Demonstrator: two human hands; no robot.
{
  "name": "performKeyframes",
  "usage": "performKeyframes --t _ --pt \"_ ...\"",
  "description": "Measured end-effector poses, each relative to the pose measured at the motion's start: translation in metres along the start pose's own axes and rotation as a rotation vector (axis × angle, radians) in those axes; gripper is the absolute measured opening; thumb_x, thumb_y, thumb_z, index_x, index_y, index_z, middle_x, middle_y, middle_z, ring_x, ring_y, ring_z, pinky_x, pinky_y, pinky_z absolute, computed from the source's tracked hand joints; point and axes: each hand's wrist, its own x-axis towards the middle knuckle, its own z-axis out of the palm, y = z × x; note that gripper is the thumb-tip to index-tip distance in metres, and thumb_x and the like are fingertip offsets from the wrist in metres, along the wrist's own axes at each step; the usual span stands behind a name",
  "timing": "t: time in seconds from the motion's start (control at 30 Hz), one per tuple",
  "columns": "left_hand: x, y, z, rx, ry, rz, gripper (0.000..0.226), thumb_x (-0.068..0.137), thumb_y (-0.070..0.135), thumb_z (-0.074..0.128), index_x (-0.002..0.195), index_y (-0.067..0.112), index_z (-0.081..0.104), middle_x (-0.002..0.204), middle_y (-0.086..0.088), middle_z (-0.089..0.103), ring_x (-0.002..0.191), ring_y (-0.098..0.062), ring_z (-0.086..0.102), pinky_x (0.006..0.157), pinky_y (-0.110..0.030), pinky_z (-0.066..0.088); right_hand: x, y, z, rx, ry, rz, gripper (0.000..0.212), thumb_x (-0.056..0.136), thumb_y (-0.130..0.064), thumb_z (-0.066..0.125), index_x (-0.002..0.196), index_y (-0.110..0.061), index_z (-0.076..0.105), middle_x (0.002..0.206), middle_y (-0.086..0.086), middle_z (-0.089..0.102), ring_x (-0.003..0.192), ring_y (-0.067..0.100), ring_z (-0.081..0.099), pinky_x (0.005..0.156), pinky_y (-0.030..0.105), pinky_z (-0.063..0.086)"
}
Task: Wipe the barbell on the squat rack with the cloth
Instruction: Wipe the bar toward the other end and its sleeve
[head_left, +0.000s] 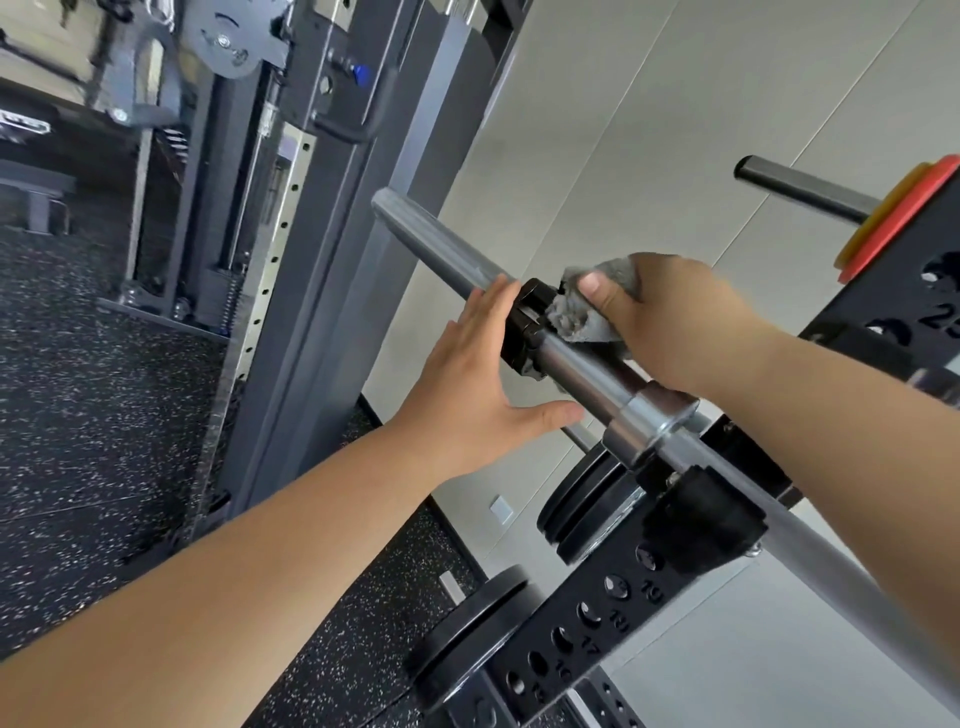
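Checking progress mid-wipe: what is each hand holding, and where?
The right hand grips the bunched grey cloth, thumb across its front, against the barbell sleeve. The left hand holds nothing; its straight fingers touch the black collar.
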Motion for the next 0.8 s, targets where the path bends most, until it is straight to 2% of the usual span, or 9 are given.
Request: performKeyframes --t 0.07,0.13,0.23,0.33,0.43,0.53,0.63,0.73,0.8 --pt "0.000 0.001 0.002 -0.006 -0.003 -0.008 0.123 0.076 0.064 0.079 0.165 0.028 0.002 0.173 0.015 0.001 0.158 -0.004 -0.005 0.131 -0.041 0.008 -0.003 -0.009 0.005 -0.017 -0.024 -0.069 0.030 0.104 -0.054 0.046 0.083 -0.033 0.050 0.077 -0.014 0.059 0.073 0.006 0.055 0.057 0.015 0.034" --pt "0.000 0.002 0.003 -0.021 -0.016 -0.013 0.126 0.076 0.063 0.080 0.165 0.028 -0.002 0.172 0.016 -0.001 0.158 -0.005 -0.005 0.131 -0.042 0.009 -0.003 -0.018 0.007 -0.042 -0.182 -0.089 0.030 0.103 -0.054 0.050 0.082 -0.032 0.053 0.078 -0.016 0.067 0.075 -0.002 0.059 0.059 0.011 0.037" --pt "0.001 0.003 0.001 -0.018 -0.025 -0.011 0.128 0.078 0.061 0.081 0.165 0.026 -0.007 0.173 0.015 -0.003 0.159 -0.006 -0.004 0.131 -0.043 0.010 0.004 -0.020 0.007 -0.149 -0.323 -0.070 0.048 0.097 -0.069 0.046 0.089 -0.024 0.058 0.087 0.001 0.067 0.075 0.008 0.059 0.063 0.025 0.043" --pt "0.001 0.006 0.003 0.002 0.006 -0.029 0.131 0.078 0.063 0.080 0.164 0.025 -0.011 0.173 0.010 -0.006 0.157 -0.003 -0.007 0.131 -0.043 0.006 0.013 -0.008 0.006 -0.108 -0.243 0.020 0.058 0.103 -0.063 0.037 0.093 -0.012 0.062 0.080 0.009 0.065 0.074 0.023 0.062 0.063 0.033 0.042" --pt "-0.004 0.004 0.009 -0.012 0.030 -0.056 0.127 0.079 0.065 0.076 0.165 0.027 -0.009 0.172 0.015 -0.012 0.153 0.004 -0.015 0.131 -0.042 0.002 0.015 -0.003 0.000 -0.158 -0.088 0.086 0.032 0.107 -0.036 0.047 0.100 -0.005 0.052 0.084 0.011 0.057 0.083 0.034 0.056 0.065 0.034 0.040" --pt "0.000 -0.001 0.016 -0.065 0.058 -0.039 0.123 0.078 0.069 0.075 0.165 0.033 -0.005 0.172 0.016 -0.009 0.157 0.000 -0.008 0.131 -0.046 0.010 0.015 -0.018 0.003 0.025 0.014 -0.003 0.041 0.110 -0.044 0.036 0.107 -0.010 0.059 0.100 0.011 0.066 0.092 0.032 0.060 0.078 0.034 0.044" --pt "0.004 -0.003 0.021 -0.134 0.097 0.027 0.110 0.083 0.066 0.072 0.162 0.045 -0.003 0.172 0.015 0.000 0.157 0.003 -0.003 0.131 -0.034 0.011 0.020 -0.034 0.017 0.049 -0.172 -0.125 0.042 0.108 -0.052 0.035 0.111 -0.018 0.060 0.104 0.000 0.066 0.097 0.022 0.061 0.083 0.034 0.043" --pt "0.006 -0.007 0.020 -0.123 0.123 -0.006 0.087 0.098 0.052 0.060 0.164 0.024 0.011 0.172 0.004 0.017 0.159 -0.008 0.012 0.129 -0.044 0.021 0.036 -0.028 0.019 0.035 -0.301 -0.069 0.042 0.107 -0.052 0.038 0.105 -0.019 0.064 0.102 0.002 0.068 0.096 0.019 0.062 0.086 0.035 0.048" --pt "0.010 -0.007 0.014 -0.074 0.148 -0.020 0.072 0.104 0.042 0.055 0.162 0.018 0.021 0.169 0.003 0.026 0.156 -0.013 0.022 0.126 -0.047 0.027 0.041 -0.022 0.016 0.151 -0.271 0.038 0.050 0.104 -0.056 0.039 0.113 -0.017 0.068 0.108 0.004 0.069 0.100 0.023 0.064 0.096 0.041 0.052"
